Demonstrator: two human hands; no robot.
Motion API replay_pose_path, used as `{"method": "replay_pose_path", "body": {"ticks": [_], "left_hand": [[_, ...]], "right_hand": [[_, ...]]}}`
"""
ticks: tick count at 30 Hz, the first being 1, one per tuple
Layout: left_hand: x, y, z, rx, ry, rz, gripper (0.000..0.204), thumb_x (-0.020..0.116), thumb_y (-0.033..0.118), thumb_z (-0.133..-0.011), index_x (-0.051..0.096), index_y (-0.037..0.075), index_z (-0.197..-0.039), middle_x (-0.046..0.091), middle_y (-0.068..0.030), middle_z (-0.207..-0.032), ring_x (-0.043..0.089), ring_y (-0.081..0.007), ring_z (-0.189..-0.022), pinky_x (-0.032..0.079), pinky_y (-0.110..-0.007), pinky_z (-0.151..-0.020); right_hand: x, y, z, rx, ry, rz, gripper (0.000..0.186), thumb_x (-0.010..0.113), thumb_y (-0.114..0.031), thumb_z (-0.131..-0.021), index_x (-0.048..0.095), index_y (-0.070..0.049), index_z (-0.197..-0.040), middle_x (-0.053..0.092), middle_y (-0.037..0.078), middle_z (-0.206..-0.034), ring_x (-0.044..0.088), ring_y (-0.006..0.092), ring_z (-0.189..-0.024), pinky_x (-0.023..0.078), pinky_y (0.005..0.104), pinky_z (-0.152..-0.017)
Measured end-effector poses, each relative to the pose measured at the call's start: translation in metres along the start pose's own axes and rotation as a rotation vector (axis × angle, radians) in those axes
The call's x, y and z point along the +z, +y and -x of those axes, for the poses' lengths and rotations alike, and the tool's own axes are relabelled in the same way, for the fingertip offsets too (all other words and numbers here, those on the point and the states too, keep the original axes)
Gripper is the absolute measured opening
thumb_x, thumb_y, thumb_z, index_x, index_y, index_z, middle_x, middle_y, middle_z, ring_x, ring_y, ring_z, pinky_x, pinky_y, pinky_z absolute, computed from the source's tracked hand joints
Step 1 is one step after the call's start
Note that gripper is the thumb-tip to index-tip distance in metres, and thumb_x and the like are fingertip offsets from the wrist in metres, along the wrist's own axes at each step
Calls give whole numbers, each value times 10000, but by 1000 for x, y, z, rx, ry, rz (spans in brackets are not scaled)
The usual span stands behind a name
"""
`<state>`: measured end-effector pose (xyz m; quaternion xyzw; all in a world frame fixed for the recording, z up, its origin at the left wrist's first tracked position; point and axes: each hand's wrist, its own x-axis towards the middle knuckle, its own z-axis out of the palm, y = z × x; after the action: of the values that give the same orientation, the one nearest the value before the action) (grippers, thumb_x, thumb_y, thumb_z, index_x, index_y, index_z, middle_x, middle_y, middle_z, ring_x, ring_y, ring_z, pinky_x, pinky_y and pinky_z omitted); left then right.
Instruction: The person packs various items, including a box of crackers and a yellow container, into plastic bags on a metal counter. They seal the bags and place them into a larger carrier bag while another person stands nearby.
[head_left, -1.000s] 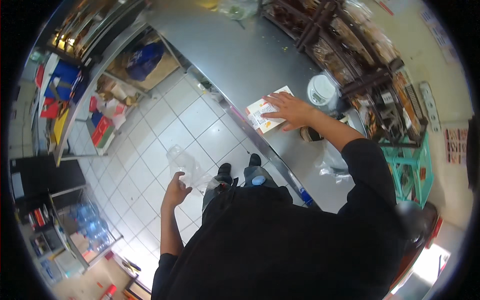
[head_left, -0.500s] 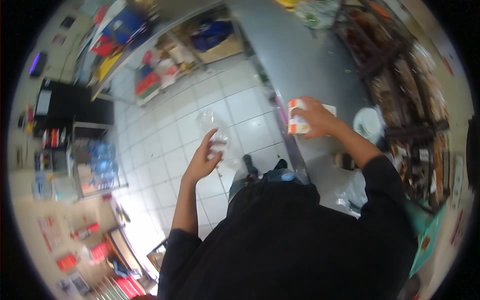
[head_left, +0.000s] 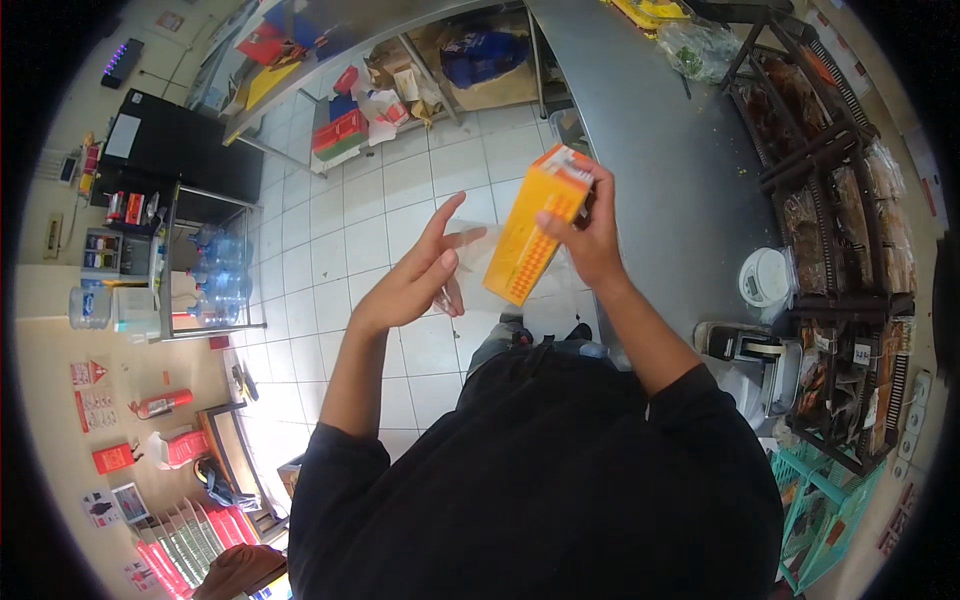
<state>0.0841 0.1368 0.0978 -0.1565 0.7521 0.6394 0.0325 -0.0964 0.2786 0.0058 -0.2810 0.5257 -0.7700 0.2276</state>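
My right hand [head_left: 592, 232] grips a yellow cardboard box [head_left: 537, 228] with orange and white ends, tilted in the air in front of me. Its thumb presses the printed face while the other fingers wrap behind the far side. Just left of it is my left hand [head_left: 422, 272], which has a clear plastic bag [head_left: 484, 250] hanging from it, with some fingers spread. Much of the bag is hard to make out against the white floor, and part of it lies behind the box.
At my right runs a grey metal worktop [head_left: 655, 170] with a round white scale [head_left: 764, 277] and a tape dispenser [head_left: 757, 350]. Dark racks [head_left: 800, 210] of packaged goods stand beyond. Blue water bottles [head_left: 222, 270] fill a shelf on the left; a fire extinguisher [head_left: 163, 403] hangs on the wall.
My right hand has lifted the box off the worktop and brought it left, turning its yellow face up. My left hand, with the bag, has moved slightly up and right, closer to the box.
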Motion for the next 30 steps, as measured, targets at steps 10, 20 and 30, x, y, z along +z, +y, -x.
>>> {"method": "replay_pose_path", "body": {"ticks": [10,20,30], "left_hand": [[1,-42,12,-3,156,297,780,217,654,-906,102,115,-1458,429,-226,-1360,605,-144,-494,477,-218,-432],[-10,-27,40,-62,134,441,792,176,671,-898,133,105,-1451,420,-253,-1357,597,-152,-480,469,-215,-434],[7,-45,23,169,550,184,585,507,250,-931,235,59,-1412,457,-246,-1331,584,-100,-570,473,-211,-517]], "right_hand": [[11,36,43,-114,-224,284,741,809,-219,-602,423,-134,-1229,404,144,-1224,397,311,-1207,393,448,-956],[57,52,51,104,97,-102,554,720,-224,-735,434,-145,-1203,452,110,-1174,477,268,-1113,440,408,-926],[69,36,45,-310,-728,1030,657,780,-269,-566,550,-191,-1177,429,220,-1244,399,412,-1143,331,513,-962]]}}
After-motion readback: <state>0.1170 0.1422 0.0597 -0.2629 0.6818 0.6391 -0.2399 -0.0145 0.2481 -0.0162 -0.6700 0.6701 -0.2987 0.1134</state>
